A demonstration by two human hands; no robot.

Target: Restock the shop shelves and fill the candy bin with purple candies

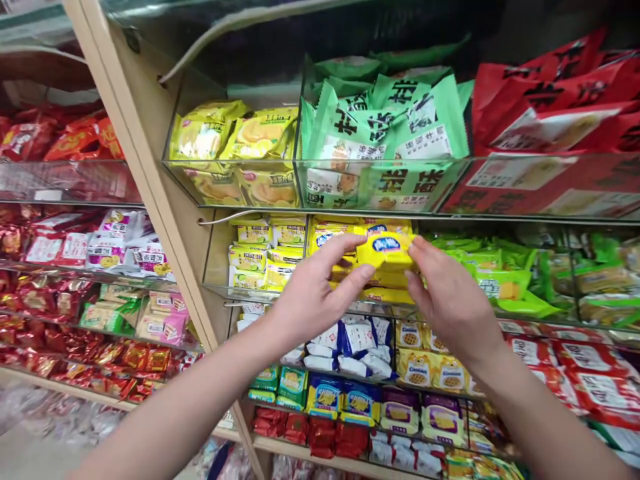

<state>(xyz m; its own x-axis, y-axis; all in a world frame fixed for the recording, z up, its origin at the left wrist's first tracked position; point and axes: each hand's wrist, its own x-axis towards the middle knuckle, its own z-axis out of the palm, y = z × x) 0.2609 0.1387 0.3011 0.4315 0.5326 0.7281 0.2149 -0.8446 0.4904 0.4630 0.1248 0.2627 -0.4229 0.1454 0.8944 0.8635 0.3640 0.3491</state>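
Both hands hold one small yellow snack packet (386, 250) with a blue label, raised in front of the second shelf bin. My left hand (315, 290) pinches its left end between thumb and fingers. My right hand (447, 297) grips its right end with curled fingers. Right behind the packet lies a clear bin (350, 308) of the same yellow packets (330, 237).
Clear-fronted bins stack up the wooden shelving (150, 173). Top row: yellow packs (235, 137), green packs (385, 127), red packs (550, 113). Lower rows hold green (500, 280), blue-and-white (357, 343) and red snacks (595, 380). More red packets (60, 140) fill the left-hand shelves.
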